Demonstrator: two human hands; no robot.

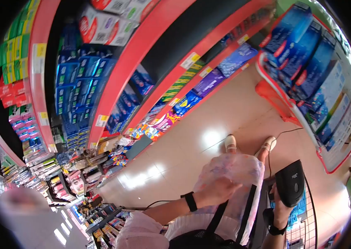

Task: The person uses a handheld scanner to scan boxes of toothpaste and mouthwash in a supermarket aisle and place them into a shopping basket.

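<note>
Red-edged shelves [138, 54] (yellow price tags [190, 60]) carry blue boxes [76, 79]; the glossy floor [233, 108] bears 2 shoes [230, 143].

A shop: red shelves [142, 45] stacked with price-tagged boxed goods [74, 74]

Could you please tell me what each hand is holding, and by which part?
The right hand holds the black scanner by its handle. The left hand lies on the pale skirt, seemingly holding nothing.
</note>
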